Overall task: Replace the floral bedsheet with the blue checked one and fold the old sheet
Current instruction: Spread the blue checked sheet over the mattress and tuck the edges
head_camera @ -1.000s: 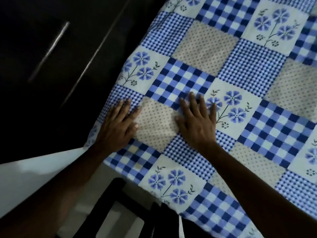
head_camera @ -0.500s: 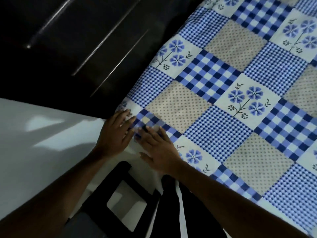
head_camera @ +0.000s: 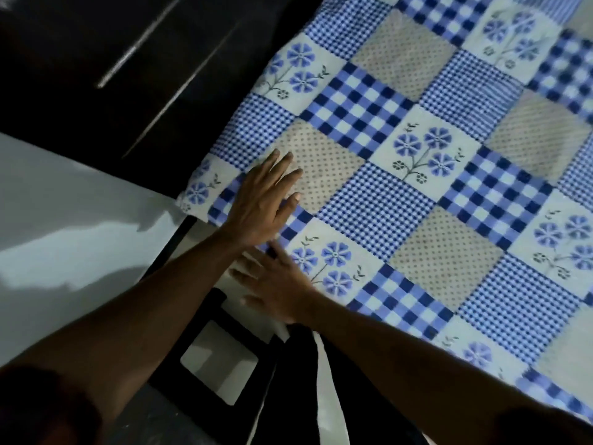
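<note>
From the head camera, the blue checked sheet point(head_camera: 401, 200) is seen spread flat, filling the right and upper part of the view. It is made up of patches: large blue and white checks, fine blue gingham, beige squares with dark dots, and pale squares printed with blue flowers. One corner of the sheet is seen at the left, next to the pale floor point(head_camera: 64, 236).

The left hand point(head_camera: 263, 203) is laid palm down on the sheet close to that corner. Its fingers point(head_camera: 285, 168) are held straight and slightly spread, released, with nothing gripped. They lie across a dotted beige square, while the palm covers part of a large-check patch.

The right hand point(head_camera: 282, 290) is placed just below the left one, at the near edge of the sheet beside a flower patch. Its fingers are stretched out towards the left, past the edge and over the floor, and nothing is held in them. The hand is blurred, so it cannot be told whether it touches the cloth or the left wrist.

A dark cabinet point(head_camera: 80, 75) is seen at the upper left, with a long metal handle point(head_camera: 128, 64) catching the light. Below the hands, a black frame point(head_camera: 189, 332) with a square opening is seen against the floor; what it is cannot be told.
</note>
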Demonstrator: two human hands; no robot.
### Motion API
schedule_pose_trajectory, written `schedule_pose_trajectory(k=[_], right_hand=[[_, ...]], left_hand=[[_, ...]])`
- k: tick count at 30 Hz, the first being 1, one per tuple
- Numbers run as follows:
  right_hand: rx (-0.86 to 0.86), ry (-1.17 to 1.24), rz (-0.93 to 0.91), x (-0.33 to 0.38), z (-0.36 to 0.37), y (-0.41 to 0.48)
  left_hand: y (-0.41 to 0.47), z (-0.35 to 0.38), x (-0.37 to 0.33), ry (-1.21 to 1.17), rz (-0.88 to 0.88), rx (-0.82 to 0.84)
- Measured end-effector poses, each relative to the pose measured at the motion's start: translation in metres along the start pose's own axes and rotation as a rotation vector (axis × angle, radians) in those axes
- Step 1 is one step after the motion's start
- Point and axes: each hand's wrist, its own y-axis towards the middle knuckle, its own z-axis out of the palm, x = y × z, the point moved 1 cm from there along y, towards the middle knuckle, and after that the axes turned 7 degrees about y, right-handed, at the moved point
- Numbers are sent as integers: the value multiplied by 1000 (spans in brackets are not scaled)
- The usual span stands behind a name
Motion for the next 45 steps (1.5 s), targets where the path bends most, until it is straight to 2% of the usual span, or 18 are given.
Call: schedule_pose_trajectory(k=[3, 7, 10, 13, 17, 22, 25, 28, 31, 33, 38, 41, 45], right_hand=[[-220, 230, 150, -13, -13, -44], [-485, 211, 527, -99, -20, -152], [-433, 203, 934, -164, -19, -234], [-329, 251, 1206, -193, -6, -287], [-375, 372, 1375, -170, 33, -342], [-477, 432, 1560, -58, 93, -399], [-457, 479, 1558, 8, 115, -431], [-510, 553, 1503, 18, 113, -457], [-665, 510, 1462, -30, 93, -480], [-689, 504, 1400, -76, 79, -498], [-434, 501, 1231, -179, 73, -519], [-452, 542, 1321, -195, 89, -555], [-565, 554, 1540, -148, 139, -632]], left_hand=[[5, 16, -32, -11, 74, 72], [17, 41, -97, -77, 169, 134], [27, 58, -152, -69, 242, 176], [32, 76, -204, -41, 351, 222], [21, 95, -264, 0, 465, 290], [-10, 105, -310, 24, 444, 311], [-41, 104, -331, 85, 410, 302], [-74, 96, -341, 145, 346, 314], [-103, 92, -362, 148, 302, 333], [-105, 93, -387, 119, 321, 326], [-45, 107, -453, 54, 317, 271], [8, 123, -498, 109, 384, 244], [64, 148, -555, 148, 455, 266]])
